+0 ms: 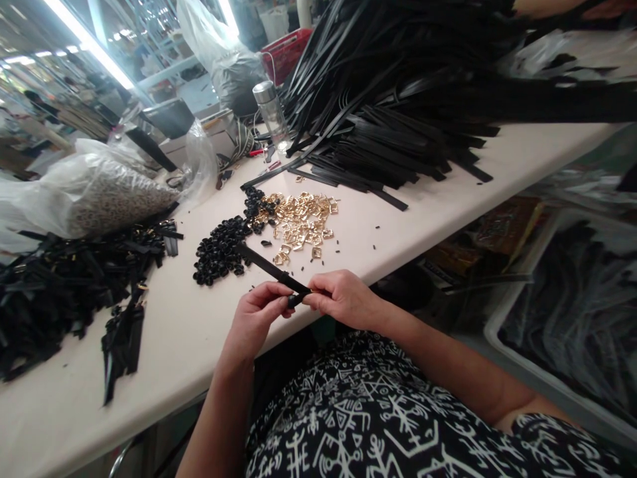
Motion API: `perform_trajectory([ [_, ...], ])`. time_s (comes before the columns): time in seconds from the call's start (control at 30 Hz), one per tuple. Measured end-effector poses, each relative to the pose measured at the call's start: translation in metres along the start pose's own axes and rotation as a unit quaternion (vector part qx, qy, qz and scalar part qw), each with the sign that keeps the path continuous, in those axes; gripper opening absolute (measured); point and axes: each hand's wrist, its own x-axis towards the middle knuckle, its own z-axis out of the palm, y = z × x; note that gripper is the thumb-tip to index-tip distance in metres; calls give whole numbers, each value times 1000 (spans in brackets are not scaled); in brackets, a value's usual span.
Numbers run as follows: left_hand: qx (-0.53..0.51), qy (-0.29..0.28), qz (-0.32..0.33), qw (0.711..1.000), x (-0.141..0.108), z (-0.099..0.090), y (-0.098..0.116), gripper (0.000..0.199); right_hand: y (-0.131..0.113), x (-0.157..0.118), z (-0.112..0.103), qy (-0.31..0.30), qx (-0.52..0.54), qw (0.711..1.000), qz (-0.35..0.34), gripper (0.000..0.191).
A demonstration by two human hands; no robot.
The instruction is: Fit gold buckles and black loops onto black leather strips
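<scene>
Near the table's front edge, my left hand [263,311] and my right hand [343,299] come close together on one black strap [273,268]. Fingers of both hands are pinched round it, and its free end points up and left toward the piles. A glint of gold shows at my right fingertips; what it belongs to is mostly hidden. Just beyond the hands lie a heap of gold buckles [306,219] and a heap of small black loops [221,251]. Tiny dark bits are scattered beside the buckles.
Long black straps [378,146] pile up at the back right. A glass bottle [271,116] stands behind the buckles. Bundled black pieces [60,292] cover the left side, with a filled plastic bag [99,189] behind them. A white bin [502,325] sits below the table at right.
</scene>
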Motion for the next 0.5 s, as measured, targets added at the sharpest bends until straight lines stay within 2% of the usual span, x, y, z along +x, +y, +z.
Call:
perform_trajectory([
  [0.07, 14, 15, 13, 1000, 0, 4, 1, 9, 0, -1, 0, 4, -12, 1000, -1, 26],
  [0.17, 57, 80, 58, 994, -1, 12, 1, 7, 0, -1, 2, 17, -37, 999, 4, 28],
  [0.23, 78, 104, 86, 988, -2, 16, 2, 8, 1, -1, 3, 35, -48, 998, 16, 28],
  [0.37, 86, 86, 99, 988, -4, 18, 3, 14, 4, -1, 5, 54, -49, 997, 27, 23],
  [0.5, 91, 68, 62, 992, -3, 11, 6, 17, 6, 0, 4, 21, -42, 999, -3, 26],
])
